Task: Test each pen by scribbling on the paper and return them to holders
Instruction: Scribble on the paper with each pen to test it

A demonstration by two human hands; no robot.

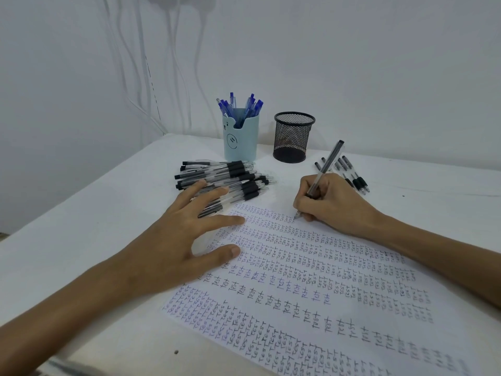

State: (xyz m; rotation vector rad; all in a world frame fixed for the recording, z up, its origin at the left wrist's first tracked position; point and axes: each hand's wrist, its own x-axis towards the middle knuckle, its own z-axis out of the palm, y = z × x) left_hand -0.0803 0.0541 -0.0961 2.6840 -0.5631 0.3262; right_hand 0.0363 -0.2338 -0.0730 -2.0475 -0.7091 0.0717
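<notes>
While the scribble is in hand, stock stands as follows: counter [81, 240], white, set against a wall, carrying everything; paper [325, 294], a large sheet lying askew toward the near right corner, nearly filled with rows of "TEST", free space apparently left only along its far edge, so the mark is best kept short and small; black pen pile [225, 177], heaped by the paper's far left corner; blue holder [240, 139], stocked with blue pens, and mesh holder [294, 138], nothing showing above its rim, both upright near the counter's far edge; left hand [176, 240], fingers spread flat, pressing the paper's far left corner and overlapping the pile, where firm pressure should stop the sheet sliding; right hand [330, 202], grasping the pen [324, 169] in a writing grip, tip on the paper's far edge, where light, steady strokes would best show ink flow; loose black pens [352, 175], just beyond the right hand.
</notes>
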